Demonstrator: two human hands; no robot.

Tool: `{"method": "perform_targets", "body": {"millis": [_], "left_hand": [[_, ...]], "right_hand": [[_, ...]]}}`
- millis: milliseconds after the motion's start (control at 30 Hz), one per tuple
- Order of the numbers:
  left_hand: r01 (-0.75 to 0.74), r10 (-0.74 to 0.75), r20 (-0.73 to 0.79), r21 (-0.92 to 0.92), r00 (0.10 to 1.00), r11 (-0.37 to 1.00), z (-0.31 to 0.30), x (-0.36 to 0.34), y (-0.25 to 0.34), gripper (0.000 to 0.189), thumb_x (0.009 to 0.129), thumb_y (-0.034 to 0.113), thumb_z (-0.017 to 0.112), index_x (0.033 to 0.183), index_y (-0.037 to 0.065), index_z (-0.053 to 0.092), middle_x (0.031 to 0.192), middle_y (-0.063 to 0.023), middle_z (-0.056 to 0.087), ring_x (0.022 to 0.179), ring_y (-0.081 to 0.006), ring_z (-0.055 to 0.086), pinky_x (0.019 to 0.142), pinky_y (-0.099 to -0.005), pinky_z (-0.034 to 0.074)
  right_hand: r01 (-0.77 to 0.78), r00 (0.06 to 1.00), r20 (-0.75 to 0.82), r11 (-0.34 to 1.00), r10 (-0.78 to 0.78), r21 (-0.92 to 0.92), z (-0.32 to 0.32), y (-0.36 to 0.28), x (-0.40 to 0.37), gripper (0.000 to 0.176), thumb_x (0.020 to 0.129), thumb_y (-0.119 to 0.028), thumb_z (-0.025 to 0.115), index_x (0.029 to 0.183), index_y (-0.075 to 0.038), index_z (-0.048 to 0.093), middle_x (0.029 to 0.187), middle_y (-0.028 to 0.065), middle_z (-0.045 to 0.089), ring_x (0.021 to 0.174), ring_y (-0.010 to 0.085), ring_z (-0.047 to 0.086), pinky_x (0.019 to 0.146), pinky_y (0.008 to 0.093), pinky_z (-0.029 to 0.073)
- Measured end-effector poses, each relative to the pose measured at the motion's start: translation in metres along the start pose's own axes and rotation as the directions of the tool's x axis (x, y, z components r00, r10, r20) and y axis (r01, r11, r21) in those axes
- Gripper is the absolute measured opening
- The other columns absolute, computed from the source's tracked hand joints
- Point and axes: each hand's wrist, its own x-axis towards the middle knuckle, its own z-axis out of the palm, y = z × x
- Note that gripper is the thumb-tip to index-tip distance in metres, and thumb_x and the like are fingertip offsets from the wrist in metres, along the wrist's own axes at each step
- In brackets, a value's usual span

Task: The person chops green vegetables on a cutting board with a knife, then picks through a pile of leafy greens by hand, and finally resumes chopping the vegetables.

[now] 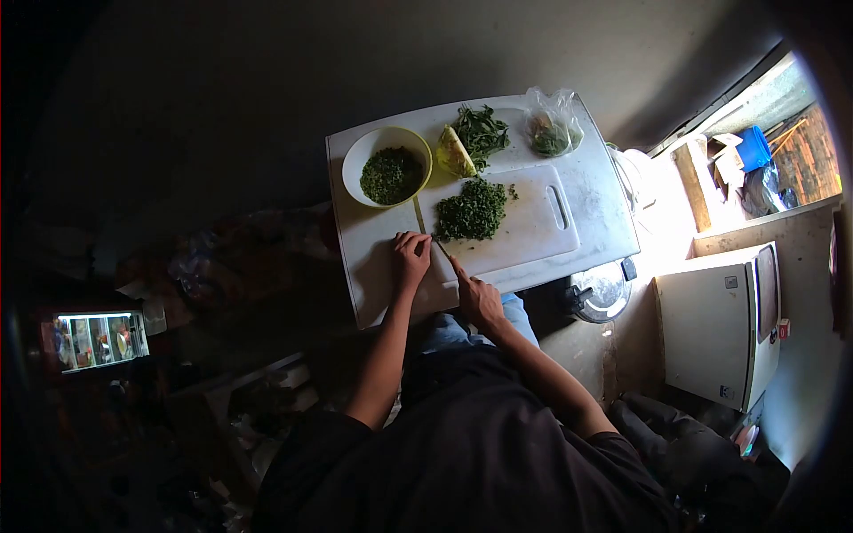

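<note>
My right hand (481, 299) grips a knife (443, 250), its index finger stretched along the back of the blade. The blade points toward my left hand (411, 255), whose fingers are pinched together close to the tip; what they hold, if anything, is too small to make out. Both hands are at the near left edge of a white cutting board (533, 246). On the board lies a heap of finely chopped green leaves (471, 210). Beyond my left hand stands a pale bowl with a yellow-green rim (354, 167), holding more chopped greens (391, 175).
Behind the board are a yellowish-green wedge (455, 153), uncut leaves (482, 133) and a clear plastic bag (553, 124) with greens in it. The white table (606, 213) ends close to my body. A lidded pot (601, 293) stands below its right side, near a small white fridge (711, 324).
</note>
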Motion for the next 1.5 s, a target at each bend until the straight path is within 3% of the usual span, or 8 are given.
{"method": "perform_targets", "body": {"millis": [200, 300, 667, 800, 867, 1000, 1067, 1500], "left_hand": [[0.008, -0.008, -0.006, -0.029, 1.000, 1.000, 0.002, -0.002, 0.004, 0.005, 0.083, 0.005, 0.072, 0.086, 0.004, 0.068, 0.085, -0.0099, 0.067, 0.082, -0.0319, 0.062, 0.076, -0.0413, 0.050], [0.005, -0.003, -0.038, 0.036, 0.999, 0.999, 0.004, 0.000, 0.007, 0.006, 0.083, 0.005, 0.071, 0.087, 0.004, 0.067, 0.085, -0.0093, 0.066, 0.084, -0.0322, 0.061, 0.077, -0.0417, 0.049], [-0.012, 0.008, 0.030, 0.155, 1.000, 0.988, -0.002, 0.002, 0.014, 0.006, 0.086, 0.009, 0.067, 0.083, 0.007, 0.063, 0.086, -0.0080, 0.064, 0.086, -0.0318, 0.059, 0.076, -0.0430, 0.048], [-0.018, 0.018, 0.007, 0.115, 1.000, 0.993, 0.002, -0.002, 0.007, 0.005, 0.087, 0.010, 0.066, 0.084, 0.007, 0.063, 0.086, -0.0078, 0.064, 0.085, -0.0322, 0.059, 0.077, -0.0436, 0.047], [-0.020, 0.019, 0.012, 0.127, 1.000, 0.992, 0.002, -0.002, 0.007, 0.005, 0.087, 0.010, 0.066, 0.084, 0.007, 0.063, 0.086, -0.0080, 0.064, 0.085, -0.0327, 0.058, 0.077, -0.0439, 0.047], [-0.019, 0.015, 0.031, 0.136, 0.999, 0.991, 0.001, -0.002, 0.007, 0.005, 0.087, 0.009, 0.066, 0.084, 0.007, 0.063, 0.086, -0.0084, 0.064, 0.085, -0.0328, 0.059, 0.077, -0.0437, 0.047], [-0.011, 0.009, 0.019, 0.106, 1.000, 0.994, 0.002, -0.002, 0.006, 0.004, 0.087, 0.008, 0.066, 0.085, 0.006, 0.063, 0.086, -0.0086, 0.065, 0.085, -0.0330, 0.059, 0.076, -0.0435, 0.047], [-0.024, 0.022, 0.019, 0.112, 1.000, 0.993, 0.001, 0.001, 0.010, 0.004, 0.087, 0.009, 0.066, 0.084, 0.007, 0.063, 0.086, -0.0083, 0.065, 0.084, -0.0331, 0.059, 0.076, -0.0431, 0.047]], "right_hand": [[-0.008, 1.000, 0.004, 1.000, 0.008, 0.000, 0.005, 0.007, 0.000, 0.072, 0.094, -0.008, 0.045, 0.159, -0.028, 0.022, 0.088, 0.0237, 0.069, 0.074, 0.0431, 0.068, 0.068, 0.0554, 0.054], [0.029, 0.999, -0.042, 0.999, -0.028, 0.041, 0.008, 0.012, 0.006, 0.071, 0.093, -0.013, 0.044, 0.159, -0.027, 0.022, 0.086, 0.0252, 0.069, 0.073, 0.0459, 0.067, 0.067, 0.0577, 0.052], [0.017, 0.999, -0.047, 1.000, -0.018, -0.020, -0.001, 0.008, -0.001, 0.074, 0.092, -0.009, 0.047, 0.159, -0.031, 0.023, 0.085, 0.0225, 0.069, 0.073, 0.0423, 0.069, 0.067, 0.0550, 0.054], [0.025, 0.998, -0.051, 1.000, -0.026, -0.009, 0.003, 0.012, 0.006, 0.075, 0.092, -0.009, 0.049, 0.159, -0.030, 0.023, 0.085, 0.0221, 0.069, 0.073, 0.0423, 0.069, 0.066, 0.0544, 0.054], [0.009, 0.999, -0.041, 1.000, -0.009, 0.006, 0.004, 0.015, 0.004, 0.069, 0.096, -0.012, 0.042, 0.159, -0.032, 0.021, 0.088, 0.0232, 0.069, 0.073, 0.0446, 0.068, 0.066, 0.0563, 0.053], [-0.002, 0.998, -0.061, 1.000, 0.001, -0.009, -0.005, 0.013, 0.001, 0.068, 0.096, -0.014, 0.041, 0.159, -0.031, 0.021, 0.086, 0.0231, 0.069, 0.072, 0.0443, 0.068, 0.065, 0.0563, 0.053], [-0.016, 1.000, -0.023, 0.999, 0.017, 0.037, -0.007, 0.013, 0.003, 0.076, 0.091, -0.010, 0.050, 0.159, -0.029, 0.021, 0.085, 0.0226, 0.069, 0.073, 0.0427, 0.069, 0.065, 0.0546, 0.054], [0.006, 0.999, -0.036, 1.000, -0.007, -0.025, -0.003, 0.011, 0.009, 0.069, 0.096, -0.013, 0.044, 0.158, -0.033, 0.023, 0.084, 0.0210, 0.070, 0.070, 0.0427, 0.068, 0.064, 0.0553, 0.053]]}}
